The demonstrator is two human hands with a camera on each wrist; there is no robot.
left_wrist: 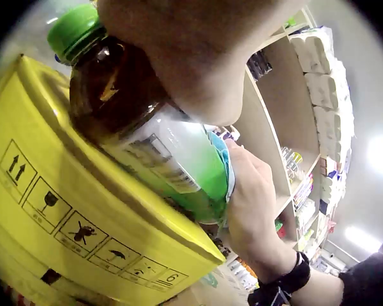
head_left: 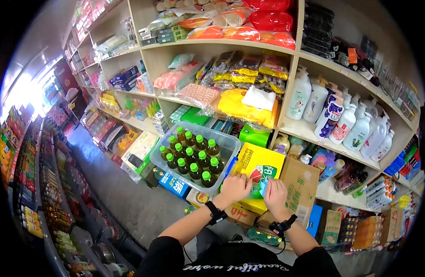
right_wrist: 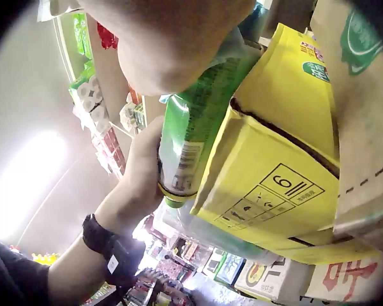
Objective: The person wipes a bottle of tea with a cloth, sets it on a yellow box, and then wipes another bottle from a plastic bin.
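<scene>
A bottle of dark liquid with a green cap and green-and-white label point(left_wrist: 159, 153) lies on its side on the yellow box point(head_left: 268, 159). My left hand point(head_left: 237, 188) grips it near the cap end, as the right wrist view also shows the hand point(right_wrist: 142, 169) behind the label. A light blue cloth point(head_left: 263, 186) is pinched by my right hand point(head_left: 275, 196) against the bottle's other end. In the left wrist view, the cloth point(left_wrist: 225, 162) wraps that end beside my right hand point(left_wrist: 250, 197). My right fingertips are partly hidden.
Left of the yellow box, a clear plastic bin point(head_left: 235, 147) holds several green-capped bottles. A brown carton point(head_left: 298, 182) stands to the right. Behind are shelves with bagged goods and white pump bottles point(head_left: 345, 121). More cartons sit below, and a stocked shelf runs along the far left.
</scene>
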